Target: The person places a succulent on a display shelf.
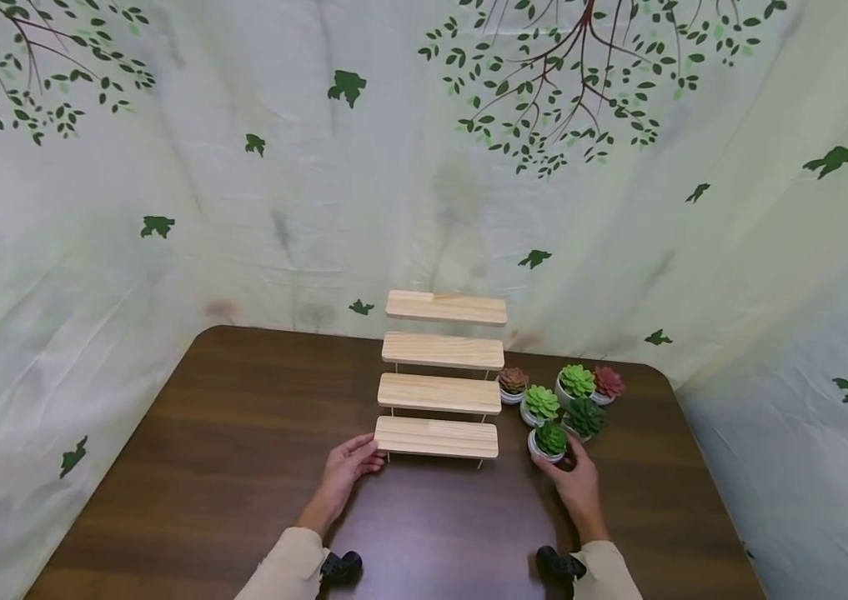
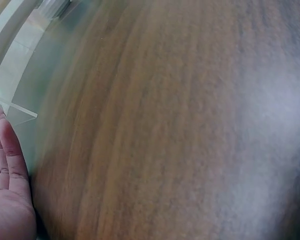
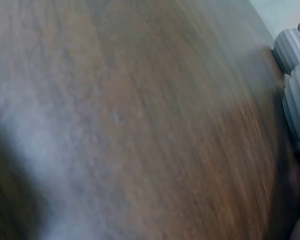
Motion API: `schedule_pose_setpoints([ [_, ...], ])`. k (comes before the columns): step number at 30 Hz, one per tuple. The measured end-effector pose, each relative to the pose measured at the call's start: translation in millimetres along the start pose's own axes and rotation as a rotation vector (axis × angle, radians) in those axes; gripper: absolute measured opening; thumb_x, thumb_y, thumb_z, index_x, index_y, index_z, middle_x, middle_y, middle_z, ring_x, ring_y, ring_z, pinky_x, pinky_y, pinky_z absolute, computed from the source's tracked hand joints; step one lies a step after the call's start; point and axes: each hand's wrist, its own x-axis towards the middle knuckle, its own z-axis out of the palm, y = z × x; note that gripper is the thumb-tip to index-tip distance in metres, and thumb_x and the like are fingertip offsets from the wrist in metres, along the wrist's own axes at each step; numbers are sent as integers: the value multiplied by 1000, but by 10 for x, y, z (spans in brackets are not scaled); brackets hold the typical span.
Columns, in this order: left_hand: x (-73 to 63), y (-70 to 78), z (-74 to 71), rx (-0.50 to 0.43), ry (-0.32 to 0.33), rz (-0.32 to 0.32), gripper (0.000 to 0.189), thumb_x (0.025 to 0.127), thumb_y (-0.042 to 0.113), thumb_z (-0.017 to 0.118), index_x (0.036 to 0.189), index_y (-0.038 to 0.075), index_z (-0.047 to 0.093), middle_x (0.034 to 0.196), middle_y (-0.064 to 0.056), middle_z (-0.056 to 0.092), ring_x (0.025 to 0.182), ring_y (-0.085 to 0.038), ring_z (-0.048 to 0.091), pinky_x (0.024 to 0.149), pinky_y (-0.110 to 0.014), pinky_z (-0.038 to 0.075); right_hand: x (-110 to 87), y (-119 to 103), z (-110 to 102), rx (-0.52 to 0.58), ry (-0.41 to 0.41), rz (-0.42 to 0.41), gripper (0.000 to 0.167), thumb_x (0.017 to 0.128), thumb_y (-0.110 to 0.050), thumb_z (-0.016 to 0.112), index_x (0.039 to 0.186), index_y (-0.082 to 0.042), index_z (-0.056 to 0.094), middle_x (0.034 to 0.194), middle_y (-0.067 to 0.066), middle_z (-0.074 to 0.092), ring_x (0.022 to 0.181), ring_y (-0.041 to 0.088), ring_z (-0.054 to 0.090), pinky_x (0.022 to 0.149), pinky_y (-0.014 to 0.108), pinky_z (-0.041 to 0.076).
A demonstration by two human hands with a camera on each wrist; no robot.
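Note:
A stepped wooden stand (image 1: 435,437) with several pale shelves on clear supports stands on the table. At the left end of its lowest shelf is my left hand (image 1: 344,471), fingertips at the shelf's edge. In the left wrist view its fingers (image 2: 12,145) lie nearly straight beside a clear support (image 2: 24,110). My right hand (image 1: 577,483) grips a small potted succulent (image 1: 550,438), green in a white pot, right of the stand. The ribbed pot (image 3: 299,107) shows between thumb and finger at the right wrist view's edge.
Close behind the gripped pot are a light green succulent (image 1: 541,402), a dark green one (image 1: 584,417), another bright green one (image 1: 577,381), a red one (image 1: 608,382) and a brownish one (image 1: 513,382). A leaf-printed curtain (image 1: 408,208) hangs behind the brown table (image 1: 258,417).

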Motion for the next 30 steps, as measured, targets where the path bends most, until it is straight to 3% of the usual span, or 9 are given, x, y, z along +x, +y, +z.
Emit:
schedule_pose_setpoints([
  [4, 6, 23, -13, 10, 18, -15, 34, 94, 1, 58, 119, -20, 49, 79, -6, 68, 66, -11, 63, 64, -22, 55, 8, -9, 35, 9, -6, -8, 73, 81, -22, 80, 141, -2, 43, 131, 26, 53, 117, 35, 52, 97, 48, 43],
  [13, 18, 21, 6, 4, 18, -32, 33, 94, 2, 58, 118, -19, 51, 79, -7, 69, 68, -12, 64, 65, -23, 56, 5, 25, 51, 12, 21, -9, 74, 80, -19, 79, 140, 1, 42, 133, 28, 51, 118, 39, 51, 99, 51, 41],
  [30, 47, 5, -3, -37, 32, -58, 29, 94, 0, 58, 116, -19, 54, 80, -5, 68, 69, -12, 64, 66, -22, 55, -6, 10, 43, 17, 46, 1, 72, 79, -17, 81, 138, 3, 45, 130, 27, 54, 113, 36, 54, 95, 47, 43],
])
